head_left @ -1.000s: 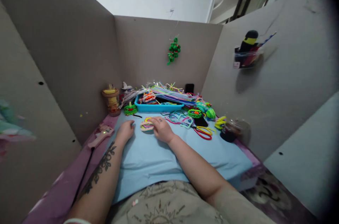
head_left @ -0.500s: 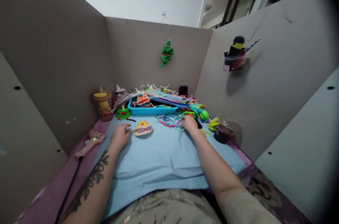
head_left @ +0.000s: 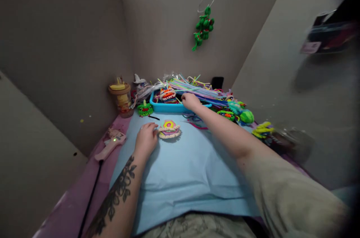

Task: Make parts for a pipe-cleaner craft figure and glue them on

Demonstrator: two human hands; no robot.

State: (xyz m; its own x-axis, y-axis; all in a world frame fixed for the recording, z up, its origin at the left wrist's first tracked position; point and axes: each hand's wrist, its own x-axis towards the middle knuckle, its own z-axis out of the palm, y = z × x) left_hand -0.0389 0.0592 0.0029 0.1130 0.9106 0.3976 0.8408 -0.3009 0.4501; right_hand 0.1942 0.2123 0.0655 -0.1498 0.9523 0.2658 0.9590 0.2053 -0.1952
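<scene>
Glue gun (head_left: 111, 146) at nine o'clock from your left hand (head_left: 146, 138), presumably parked aside for easy reach; that hand loosely curled, gripping nothing, fingertips at edge of craft piece (head_left: 169, 130), touch or gap unclear, perhaps to steady it; piece on blue sheet (head_left: 180, 170) at hand's two o'clock: yellow-and-pink hexagon above, purple layer below, cream bobbled rims; tray (head_left: 168, 108) at piece's one o'clock; your right hand (head_left: 191, 102) above it, fingers drawn in, cannot tell whether holding anything
</scene>
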